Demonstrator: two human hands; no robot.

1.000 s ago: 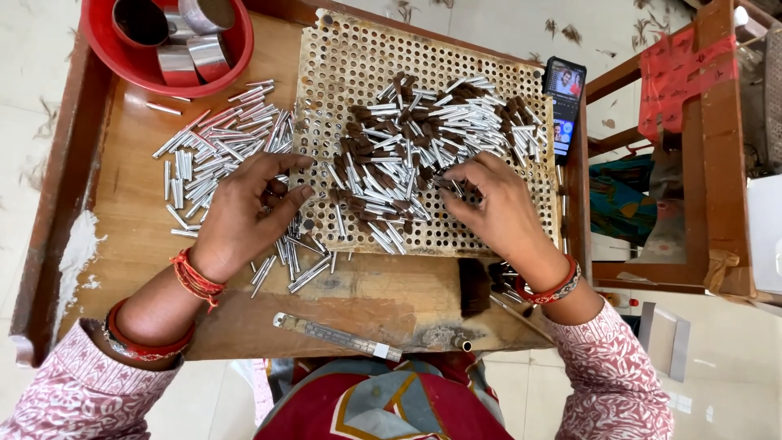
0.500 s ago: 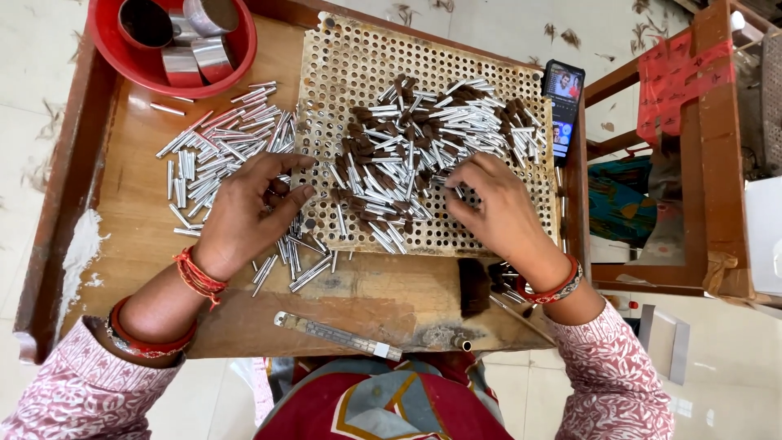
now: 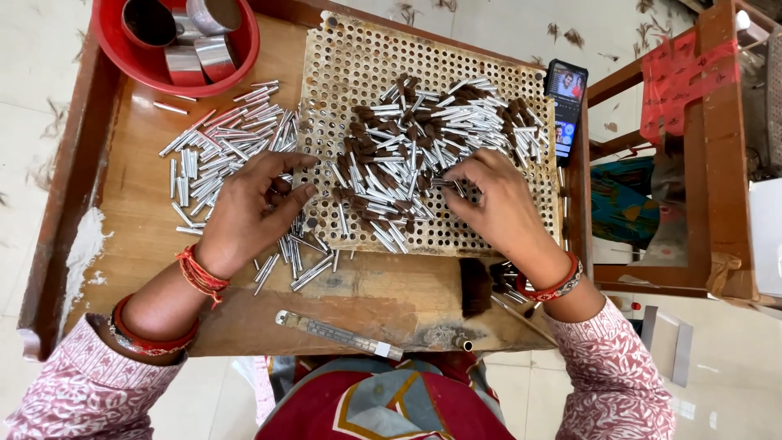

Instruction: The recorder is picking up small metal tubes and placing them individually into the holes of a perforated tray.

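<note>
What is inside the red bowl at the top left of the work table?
The red bowl holds several shiny metal cylinders, some lying, one showing a dark open end. The picture's top edge cuts off the bowl's far side, and the cylinders cover its floor.

Red bowl (image 3: 236,69) of metal cups, a phone (image 3: 565,107), a brush (image 3: 476,287) — a metal ruler (image 3: 338,334) near the edge.

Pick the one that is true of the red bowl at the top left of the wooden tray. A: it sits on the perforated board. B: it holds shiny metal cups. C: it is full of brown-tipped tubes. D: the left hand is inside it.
B: the red bowl holds several shiny metal cups, well apart from the perforated board and the left hand.
</note>
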